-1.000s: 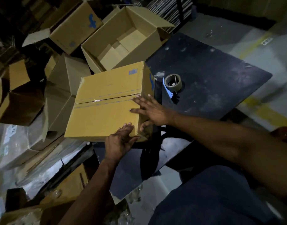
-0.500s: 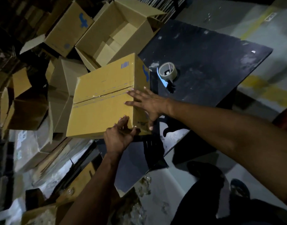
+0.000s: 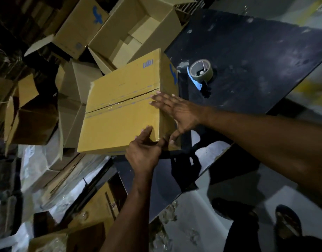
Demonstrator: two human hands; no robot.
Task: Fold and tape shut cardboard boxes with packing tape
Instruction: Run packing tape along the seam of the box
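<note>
Feet [image 3: 287, 222] in dark sandals on the pale floor [image 3: 202, 224], at the lower right, nearest the camera.

Left hand [image 3: 143, 151] at the near right corner of the taped box [image 3: 120, 113]: fingers [image 3: 146, 131] laid up over the box's top edge, thumb against the near side, lightly curled on the corner. Grip partial; palm under the corner hidden.

Right hand [image 3: 178, 111] flat against the box's right edge: fingers straight and spread across the top near the seam, thumb pointing down the right side face. No curl round the box.

Taped box held tilted, closed face toward the camera, at the left edge of the dark table [image 3: 256, 57]. Whether its far corner rests on the table: cannot tell. Clear tape strip [image 3: 120, 103] along the centre seam between the two closed flaps, with faint blue dashed print on both sides. Blue barcode mark near the far right corner of the top; blue logo on the right side face.

Tape roll [image 3: 201, 70] in a dispenser with a blue blade guard, on the table, just beyond the box's right side, apart from both hands.

Open box [image 3: 138, 31] beyond the taped box, flaps up. Further boxes [image 3: 80, 28] heaped to the left, and flattened cardboard and plastic wrap [image 3: 47, 170] below them on the floor.
</note>
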